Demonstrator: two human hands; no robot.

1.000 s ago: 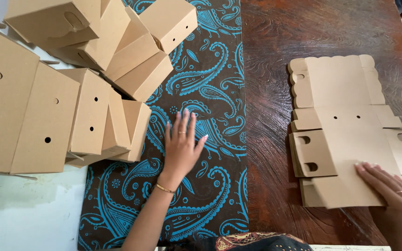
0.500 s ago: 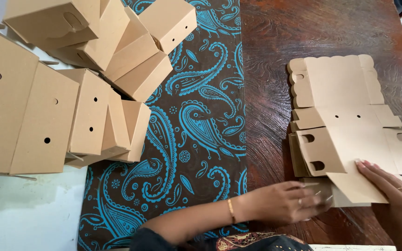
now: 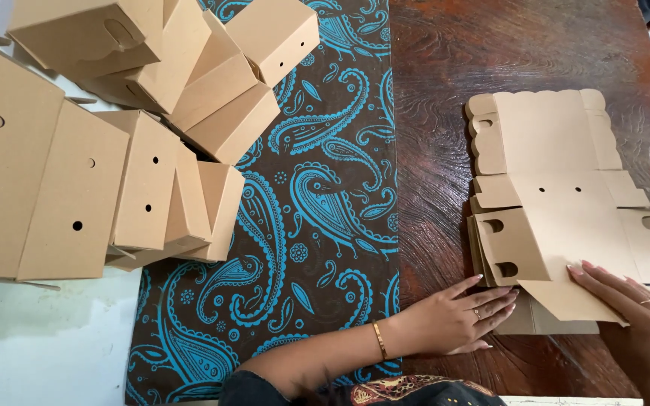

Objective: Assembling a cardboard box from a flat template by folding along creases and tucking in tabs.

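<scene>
A dark wooden surface point(image 3: 520, 53) fills the right of the view, with a brown cloth patterned in blue paisley point(image 3: 317, 210) laid down its left part and a pale patch beyond that. On the left a heap of folded cardboard boxes point(image 3: 114, 143) is already made up, piled loosely over the cloth's edge, so a good part of the work looks done. On the right sits a stack of flat box blanks point(image 3: 558, 195), not yet folded, and several sheets show at its edges, so there looks to be more to go. Both hands are at the near end of that stack. The left hand point(image 3: 453, 319) lies open and flat, fingers stretched out, tips touching the stack's lower left corner. The right hand point(image 3: 633, 312) is open too, fingers spread on the top blank's lower flap, pressing rather than gripping. Neither hand has closed on a sheet. The heap lies well apart from both hands.
</scene>
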